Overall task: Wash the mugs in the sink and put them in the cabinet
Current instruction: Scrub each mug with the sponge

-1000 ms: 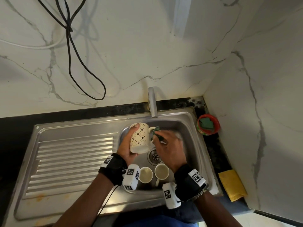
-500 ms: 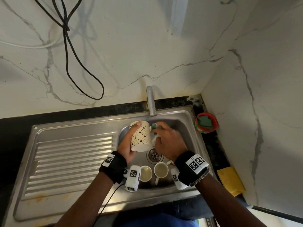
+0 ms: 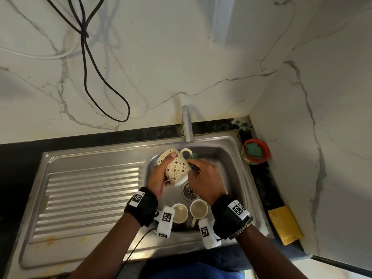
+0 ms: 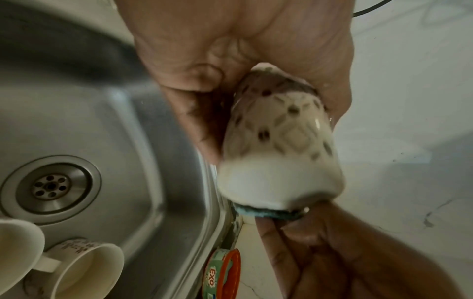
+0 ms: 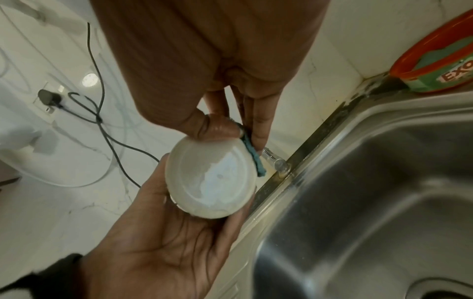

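My left hand (image 3: 161,174) grips a cream mug with a brown diamond pattern (image 3: 176,168) over the steel sink (image 3: 227,156), its base turned toward me and its handle pointing at the tap. My right hand (image 3: 201,170) pinches a green scrub pad (image 3: 192,158) and presses it against the mug's side by the handle. The left wrist view shows the patterned mug (image 4: 279,145) with the pad (image 4: 268,213) at its lower edge. In the right wrist view the mug's base (image 5: 211,180) faces the camera, the pad (image 5: 253,151) beside it. Two more cream mugs (image 3: 180,213) (image 3: 198,208) lie in the basin near me.
The tap (image 3: 187,125) stands at the back of the basin, the drain (image 3: 190,191) below the held mug. A ribbed drainboard (image 3: 88,200) lies to the left. A red soap tub (image 3: 255,151) and a yellow cloth (image 3: 284,224) sit on the right counter. Black cables (image 3: 86,57) hang on the wall.
The mug has been turned in my left hand so its handle now points up toward the tap. My right hand with the pad has shifted along the mug's side.
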{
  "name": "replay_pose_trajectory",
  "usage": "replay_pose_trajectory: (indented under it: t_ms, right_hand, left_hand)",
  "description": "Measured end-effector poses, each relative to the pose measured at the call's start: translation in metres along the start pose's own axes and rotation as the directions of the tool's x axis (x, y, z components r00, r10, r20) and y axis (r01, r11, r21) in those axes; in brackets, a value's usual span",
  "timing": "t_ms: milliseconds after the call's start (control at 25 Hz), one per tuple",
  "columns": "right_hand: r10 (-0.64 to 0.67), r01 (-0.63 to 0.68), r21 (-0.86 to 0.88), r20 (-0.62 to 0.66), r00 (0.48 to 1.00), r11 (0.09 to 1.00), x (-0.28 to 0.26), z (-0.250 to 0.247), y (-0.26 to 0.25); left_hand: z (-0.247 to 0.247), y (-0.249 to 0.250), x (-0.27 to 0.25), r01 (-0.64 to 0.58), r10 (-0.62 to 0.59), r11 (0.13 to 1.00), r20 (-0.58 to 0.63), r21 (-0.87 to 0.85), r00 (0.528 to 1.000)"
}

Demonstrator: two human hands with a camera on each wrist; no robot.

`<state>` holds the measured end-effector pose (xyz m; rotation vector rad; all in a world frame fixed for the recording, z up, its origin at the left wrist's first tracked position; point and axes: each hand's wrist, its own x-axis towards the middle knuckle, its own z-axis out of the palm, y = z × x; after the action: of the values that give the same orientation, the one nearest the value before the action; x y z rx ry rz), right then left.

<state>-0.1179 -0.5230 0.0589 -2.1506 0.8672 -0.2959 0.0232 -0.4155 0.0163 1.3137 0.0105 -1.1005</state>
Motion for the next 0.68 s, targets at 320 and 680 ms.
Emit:
replay_pose_trajectory:
  t_ms: [320,680]
  right_hand:
    - [-0.355,0.359,-0.029,-0.252,0.900,0.933,-0.008,-0.001,0.007]
    - [-0.385,0.373,-0.123,-0.098,0.918,0.920,-0.047,0.026,0.009]
  left_hand:
    - [-0.006,0.004,-0.005,0.345,-0.317,0.834,0.138,-0.430,0.938]
    - [0.009,0.004,-0.012,0.401,-0.306,0.768,0.263,-0.500,0.915]
